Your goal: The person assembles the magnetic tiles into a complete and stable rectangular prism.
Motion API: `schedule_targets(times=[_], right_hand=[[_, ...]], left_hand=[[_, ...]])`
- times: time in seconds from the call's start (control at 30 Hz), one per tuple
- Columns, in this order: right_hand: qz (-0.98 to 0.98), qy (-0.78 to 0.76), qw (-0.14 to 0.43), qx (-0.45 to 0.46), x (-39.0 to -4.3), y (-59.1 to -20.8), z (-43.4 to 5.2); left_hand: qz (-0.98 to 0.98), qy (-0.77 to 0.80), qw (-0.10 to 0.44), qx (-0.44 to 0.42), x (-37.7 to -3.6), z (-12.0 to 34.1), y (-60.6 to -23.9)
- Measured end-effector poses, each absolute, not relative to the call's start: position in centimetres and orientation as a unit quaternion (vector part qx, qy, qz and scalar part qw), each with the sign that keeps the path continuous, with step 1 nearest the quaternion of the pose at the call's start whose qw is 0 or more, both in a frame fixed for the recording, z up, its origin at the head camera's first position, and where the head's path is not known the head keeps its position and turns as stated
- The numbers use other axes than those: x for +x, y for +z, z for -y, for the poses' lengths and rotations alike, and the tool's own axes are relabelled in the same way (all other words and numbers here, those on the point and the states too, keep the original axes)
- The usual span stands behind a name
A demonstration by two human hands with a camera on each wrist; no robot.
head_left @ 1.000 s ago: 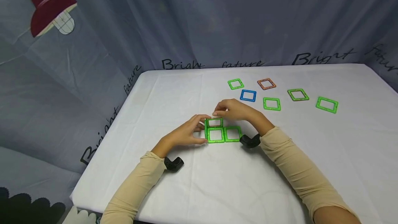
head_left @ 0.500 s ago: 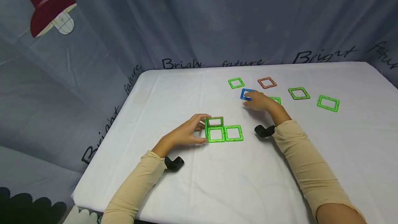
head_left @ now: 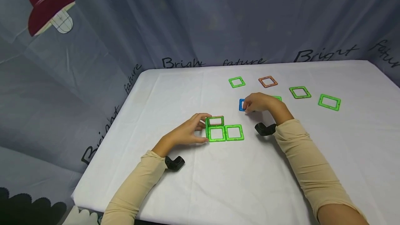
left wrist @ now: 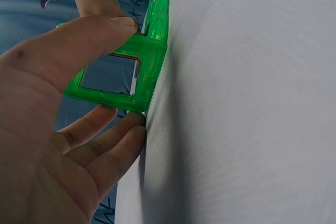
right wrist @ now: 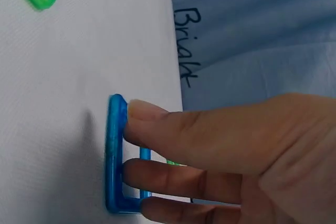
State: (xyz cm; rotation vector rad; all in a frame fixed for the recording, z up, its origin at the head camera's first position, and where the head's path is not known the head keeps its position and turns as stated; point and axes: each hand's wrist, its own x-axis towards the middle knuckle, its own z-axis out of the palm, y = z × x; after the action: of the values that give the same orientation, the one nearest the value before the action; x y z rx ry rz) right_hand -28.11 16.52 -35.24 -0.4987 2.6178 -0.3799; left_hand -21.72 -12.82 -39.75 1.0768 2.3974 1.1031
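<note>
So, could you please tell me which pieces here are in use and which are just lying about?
In use: left hand holding upright green tile; two flat green tiles; right hand pinching blue tile.
Lying about: orange tile; loose green tiles.

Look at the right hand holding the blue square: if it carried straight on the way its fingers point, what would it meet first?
The right hand points leftward with the blue square. That line looks free across the white table; the upright green square probably sits nearer the person, though depth is uncertain.

Glossy translucent plastic blue frame (right wrist: pixel 116 156), matt white cloth tablecloth (head_left: pixel 218 183)
</note>
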Motion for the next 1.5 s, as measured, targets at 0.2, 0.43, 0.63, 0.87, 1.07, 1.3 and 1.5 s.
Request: schedule_targets(times=[0.2,0.43,0.63,0.87,1.07,1.3,1.5], right_hand=[[-0.963,-0.155,0.169,-0.138,-28.3,-35.1,-16.2],[-0.978,-0.11,0.152,-0.095,-28.9,-36.3,-16.2],[-0.978,-0.11,0.157,-0.086,-29.1,-36.6,-16.2],[-0.973,-0.121,0.174,-0.09,-28.9,-36.4,-16.2],[-0.961,-0.179,0.176,-0.115,-28.4,-36.0,-15.8],[-0.953,-0.191,0.15,-0.178,-27.6,-34.6,-14.9],[-0.945,-0.195,0.156,-0.212,-26.9,-33.7,-14.4]], left_hand=[[-0.833,0.383,0.143,0.374,-21.7,12.8,-39.7],[-0.834,0.382,0.144,0.371,-21.8,12.7,-39.6],[-0.834,0.382,0.143,0.371,-21.8,12.8,-39.6],[-0.829,0.389,0.145,0.374,-21.9,12.9,-39.7],[-0.829,0.391,0.147,0.373,-21.8,12.9,-39.8],[-0.83,0.388,0.147,0.372,-21.8,12.8,-39.8],[-0.832,0.386,0.148,0.37,-21.8,12.9,-39.8]])
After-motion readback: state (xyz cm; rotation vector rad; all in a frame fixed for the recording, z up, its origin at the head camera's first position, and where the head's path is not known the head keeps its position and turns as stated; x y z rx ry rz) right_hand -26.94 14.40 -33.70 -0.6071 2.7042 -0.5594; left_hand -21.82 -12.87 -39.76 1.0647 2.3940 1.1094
